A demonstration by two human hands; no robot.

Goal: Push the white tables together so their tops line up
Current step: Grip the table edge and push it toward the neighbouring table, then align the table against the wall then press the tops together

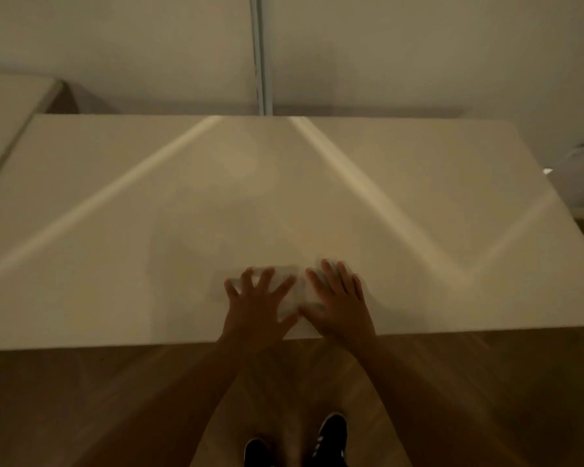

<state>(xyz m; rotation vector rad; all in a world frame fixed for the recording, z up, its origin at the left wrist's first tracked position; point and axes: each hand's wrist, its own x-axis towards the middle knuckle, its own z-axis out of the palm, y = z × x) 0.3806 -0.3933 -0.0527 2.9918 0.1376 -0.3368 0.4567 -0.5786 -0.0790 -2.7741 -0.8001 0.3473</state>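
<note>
Both palms are lying flat, fingers spread wide and gripping nothing, the left hand [257, 308] and right hand [339, 303] side by side at the near edge of the white table [418, 203]. A second table [7, 116] is waiting far left. Pushing evenly should be keeping the top square.

Near table [115, 230] as landmark: both hands flat on its near edge, left hand [257, 310] just left of right hand [339, 303]. Second table [11, 119] behind-left of it. Wall [418, 45] behind. Shoes [331, 436] on floor [64, 399] before it.
</note>
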